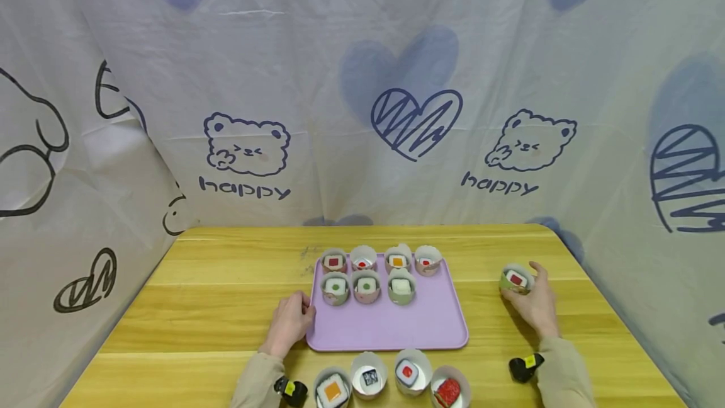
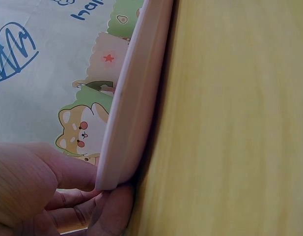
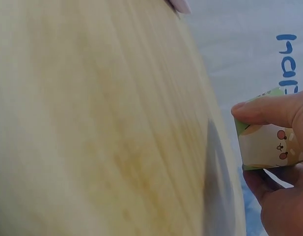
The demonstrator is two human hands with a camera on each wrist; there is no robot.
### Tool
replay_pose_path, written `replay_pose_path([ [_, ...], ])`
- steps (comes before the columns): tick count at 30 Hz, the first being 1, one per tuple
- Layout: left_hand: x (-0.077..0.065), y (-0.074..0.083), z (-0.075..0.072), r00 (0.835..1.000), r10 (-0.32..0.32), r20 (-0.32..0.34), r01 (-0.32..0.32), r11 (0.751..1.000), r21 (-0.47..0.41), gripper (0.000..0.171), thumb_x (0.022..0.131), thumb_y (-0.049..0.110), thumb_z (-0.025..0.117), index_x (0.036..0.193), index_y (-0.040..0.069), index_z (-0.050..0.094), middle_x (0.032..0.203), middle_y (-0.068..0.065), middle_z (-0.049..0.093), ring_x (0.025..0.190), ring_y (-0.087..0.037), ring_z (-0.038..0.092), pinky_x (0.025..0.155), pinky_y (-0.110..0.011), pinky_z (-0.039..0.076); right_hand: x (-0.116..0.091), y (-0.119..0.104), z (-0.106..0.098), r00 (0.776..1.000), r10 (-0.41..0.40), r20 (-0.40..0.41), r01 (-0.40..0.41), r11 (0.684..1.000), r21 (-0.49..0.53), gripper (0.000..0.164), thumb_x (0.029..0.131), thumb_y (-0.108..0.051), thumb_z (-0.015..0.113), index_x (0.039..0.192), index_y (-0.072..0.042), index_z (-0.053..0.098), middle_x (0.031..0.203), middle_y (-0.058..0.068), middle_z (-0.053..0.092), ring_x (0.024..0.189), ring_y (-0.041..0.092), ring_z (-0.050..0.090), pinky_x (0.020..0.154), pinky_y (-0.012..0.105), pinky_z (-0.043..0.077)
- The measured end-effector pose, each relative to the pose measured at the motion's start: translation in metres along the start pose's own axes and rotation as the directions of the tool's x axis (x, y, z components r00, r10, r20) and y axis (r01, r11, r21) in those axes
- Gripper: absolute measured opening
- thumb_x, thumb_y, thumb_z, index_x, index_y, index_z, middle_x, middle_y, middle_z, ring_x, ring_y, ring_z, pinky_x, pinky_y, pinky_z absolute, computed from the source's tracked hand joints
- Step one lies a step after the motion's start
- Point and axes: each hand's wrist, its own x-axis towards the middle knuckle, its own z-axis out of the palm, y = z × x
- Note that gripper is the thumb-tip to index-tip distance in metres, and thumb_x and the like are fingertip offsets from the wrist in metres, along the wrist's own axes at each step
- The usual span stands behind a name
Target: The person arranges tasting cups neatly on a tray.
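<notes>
My left hand (image 1: 291, 323) grips the left edge of a lilac tray (image 1: 385, 332), with thumb and fingers at its rim (image 2: 124, 123) in the left wrist view. On the tray, paper baking cups stand in two rows, each holding a small sushi-like piece; one is a green cup (image 1: 401, 294) with a plain white piece. To the right of the tray, my right hand (image 1: 535, 304) holds a green paper baking cup (image 1: 504, 283) between thumb and fingers. Inside it lies a white piece with a dark red square (image 1: 517, 279). A cartoon animal is printed on this cup's side (image 3: 261, 147).
Between me and the tray stand several more cups, among them one with an orange-topped piece (image 1: 332, 391) and one with a red piece (image 1: 447, 391). The wooden table (image 1: 215, 294) is bordered by a printed white cloth (image 1: 340, 143) at the back and sides.
</notes>
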Motion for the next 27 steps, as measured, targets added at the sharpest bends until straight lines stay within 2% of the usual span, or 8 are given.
replay_pose_path([
  [9,-0.001,0.0,0.001,1.0,0.016,-0.012,-0.016,1.0,-0.003,0.007,0.09,0.006,0.064,0.085,0.002,0.063,0.074,-0.008,0.063,0.066,-0.016,0.055,0.058,-0.028,0.044,0.0,-0.006,0.003,0.999,-0.018,0.045,0.019,1.0,-0.006,0.093,0.088,-0.013,0.072,0.156,0.004,0.013,0.139,0.042,0.042,0.124,0.053,0.048,0.103,0.062,0.041],
  [20,-0.001,-0.001,0.001,1.0,0.02,-0.019,-0.02,1.0,-0.01,0.006,0.089,0.005,0.064,0.085,0.001,0.064,0.075,-0.008,0.063,0.067,-0.016,0.056,0.059,-0.028,0.045,0.0,-0.014,0.013,0.989,-0.113,0.092,0.116,0.993,-0.032,0.085,0.085,-0.014,0.076,0.151,0.006,0.025,0.129,0.04,0.053,0.113,0.048,0.058,0.095,0.056,0.047],
  [27,-0.001,0.0,0.0,1.0,0.012,-0.013,-0.013,1.0,-0.008,0.006,0.089,0.005,0.064,0.085,0.001,0.064,0.075,-0.008,0.063,0.067,-0.017,0.056,0.059,-0.027,0.044,-0.001,-0.022,0.022,0.979,-0.162,0.125,0.165,0.986,-0.017,0.081,0.084,-0.013,0.079,0.147,0.005,0.031,0.128,0.037,0.056,0.113,0.045,0.06,0.096,0.053,0.048],
])
